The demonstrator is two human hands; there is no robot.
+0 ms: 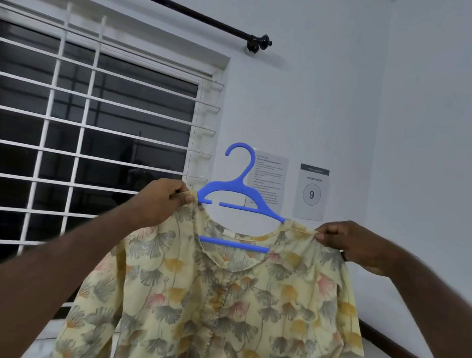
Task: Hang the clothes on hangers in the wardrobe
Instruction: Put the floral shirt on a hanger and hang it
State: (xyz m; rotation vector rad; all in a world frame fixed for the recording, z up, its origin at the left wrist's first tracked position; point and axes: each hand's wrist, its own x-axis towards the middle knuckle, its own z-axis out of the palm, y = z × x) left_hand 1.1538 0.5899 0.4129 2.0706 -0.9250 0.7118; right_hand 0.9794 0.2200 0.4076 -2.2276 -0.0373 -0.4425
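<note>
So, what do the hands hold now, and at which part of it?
The floral top, which sits on the blue hanger. The left hand pinches one shoulder of it, and the right hand pinches the other shoulder.

A pale yellow floral-print fabric top [228, 310] is held up by both shoulders, front showing, sleeves hanging; a blue plastic hanger [240, 185] is set in its neckline, slightly tilted, hook upright, lower bar visible across the neck opening
</note>
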